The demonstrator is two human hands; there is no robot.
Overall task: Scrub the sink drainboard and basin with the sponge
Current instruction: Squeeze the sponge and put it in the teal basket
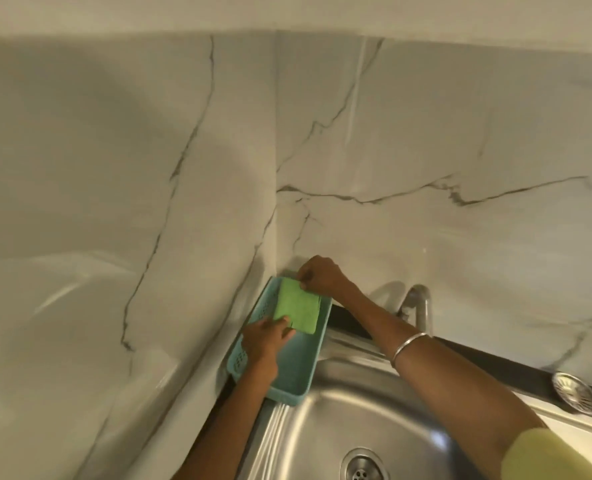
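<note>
left hand [266, 337]: reaching forward, fingers pinching | right hand [319, 276]: crossing over from the right, fingers curling in a pinching grip

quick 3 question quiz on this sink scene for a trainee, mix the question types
1. True or false: the green sponge lies in the sink basin.
2. Which hand grips the sponge's far end? A) left hand B) right hand
3. Fill in: the sponge sits in a teal ___ beside the faucet.

Key
1. False: it is in the teal tray at the wall corner.
2. B; the left hand holds the near end.
3. tray
</note>
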